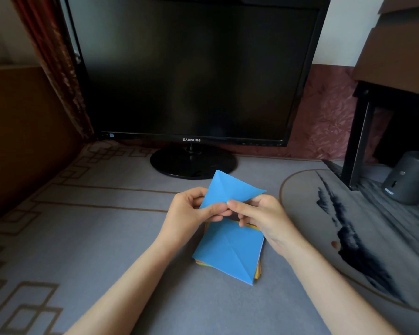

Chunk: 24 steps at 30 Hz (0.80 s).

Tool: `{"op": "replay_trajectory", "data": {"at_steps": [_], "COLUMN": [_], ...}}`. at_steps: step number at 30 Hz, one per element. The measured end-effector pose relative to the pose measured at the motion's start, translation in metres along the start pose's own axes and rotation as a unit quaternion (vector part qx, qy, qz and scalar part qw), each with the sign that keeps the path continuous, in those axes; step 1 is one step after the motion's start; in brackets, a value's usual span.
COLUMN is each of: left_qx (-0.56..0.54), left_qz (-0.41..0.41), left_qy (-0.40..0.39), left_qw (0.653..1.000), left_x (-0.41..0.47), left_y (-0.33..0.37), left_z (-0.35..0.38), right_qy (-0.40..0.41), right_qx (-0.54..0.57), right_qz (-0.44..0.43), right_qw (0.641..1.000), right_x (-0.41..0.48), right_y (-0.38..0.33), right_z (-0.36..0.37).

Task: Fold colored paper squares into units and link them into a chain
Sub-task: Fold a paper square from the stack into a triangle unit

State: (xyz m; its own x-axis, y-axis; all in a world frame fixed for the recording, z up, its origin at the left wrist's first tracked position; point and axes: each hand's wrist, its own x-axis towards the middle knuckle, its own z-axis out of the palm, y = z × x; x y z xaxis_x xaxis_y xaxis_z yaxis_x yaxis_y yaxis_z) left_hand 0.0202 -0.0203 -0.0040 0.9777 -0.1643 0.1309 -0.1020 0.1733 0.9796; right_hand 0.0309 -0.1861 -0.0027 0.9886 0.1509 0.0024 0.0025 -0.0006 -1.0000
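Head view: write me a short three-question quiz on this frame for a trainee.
1. True or false: the upper blue sheet lies flat on the paper stack.
2. What holds it? A) one hand B) both hands C) nothing
3. Fill in: the stack's top sheet is ____.
Key: 1 false, it is held up; 2 B, left hand and right hand pinch it; 3 blue.

A dark Samsung monitor (194, 68) stands on its round black base (191, 165) at the back of the worktop (82, 238), which is covered in grey cloth with brown line patterns. A reddish curtain (56, 56) hangs to its left. To the right lie a round ink-painted mat (300, 189), a grey cylindrical device (409, 177), and a black stand (358, 141) carrying a cardboard box (397, 49).
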Motion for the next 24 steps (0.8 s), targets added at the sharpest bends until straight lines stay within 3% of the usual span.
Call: {"op": "replay_trajectory", "data": {"at_steps": [7, 14, 18, 24], "left_qx": [-0.009, -0.011, -0.033, -0.022], "left_qz": [-0.007, -0.014, -0.019, -0.026], "left_qy": [-0.022, -0.104, -0.115, -0.122], "left_qw": [1.0, 0.994, 0.993, 0.992], "left_x": [0.003, 0.003, 0.002, 0.0], "left_y": [-0.002, -0.003, -0.003, -0.002], "left_z": [0.001, -0.003, -0.003, -0.003], "right_qy": [0.057, 0.073, 0.115, 0.126], "right_qx": [-0.01, 0.063, 0.063, 0.096], "right_qz": [-0.007, -0.027, -0.065, -0.056], "right_qw": [0.998, 0.995, 0.989, 0.986], "right_x": [0.001, 0.0, 0.003, 0.003], "right_y": [0.001, -0.002, -0.004, -0.006], "right_z": [-0.002, -0.007, -0.015, -0.017]}}
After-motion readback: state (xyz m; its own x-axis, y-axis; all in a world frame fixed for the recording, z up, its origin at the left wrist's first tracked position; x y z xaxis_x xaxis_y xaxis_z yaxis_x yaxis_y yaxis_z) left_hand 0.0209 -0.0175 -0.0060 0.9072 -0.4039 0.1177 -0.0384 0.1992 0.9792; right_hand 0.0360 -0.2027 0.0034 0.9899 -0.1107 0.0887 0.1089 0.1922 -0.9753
